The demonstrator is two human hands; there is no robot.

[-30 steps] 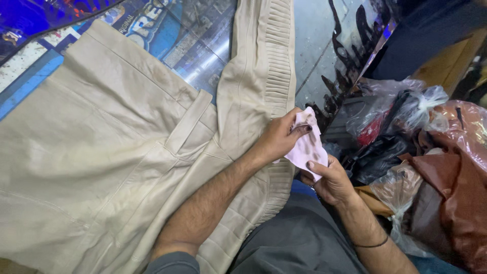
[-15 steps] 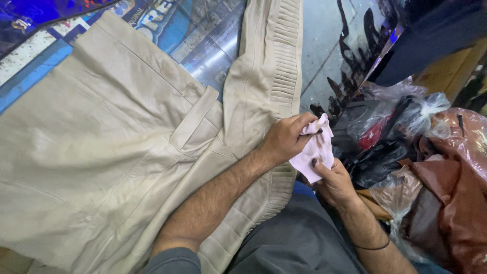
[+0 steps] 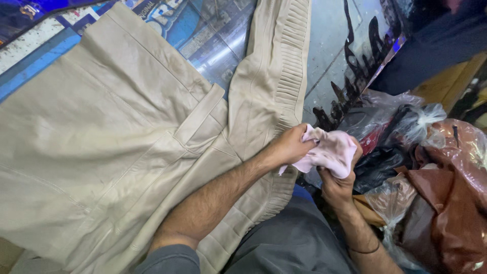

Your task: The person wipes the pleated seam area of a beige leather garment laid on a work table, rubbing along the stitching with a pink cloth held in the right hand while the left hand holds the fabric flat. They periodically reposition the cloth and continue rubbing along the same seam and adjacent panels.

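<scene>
I see both hands closed on a pink cloth (image 3: 332, 151), soft and crumpled, at about 3 o'clock of centre. My left hand (image 3: 291, 147) pinches its near edge, fingers together on the fabric; my right hand (image 3: 339, 183) cups it from below, fingers curled up around the bunched part. The cloth sits just off the edge of a beige jacket (image 3: 116, 147), smooth like leather, with flat seams, a strap tab and a ribbed, pleated band running from 12 o'clock down to the hands. My left forearm lies across that band. At 3 to 4 o'clock are crinkled clear plastic bags (image 3: 406, 127) with dark and reddish-brown glossy garments (image 3: 446, 203) inside, touching the right wrist. The jacket lies on a glossy table (image 3: 213, 40) with blue printed sheets under a shiny cover.
</scene>
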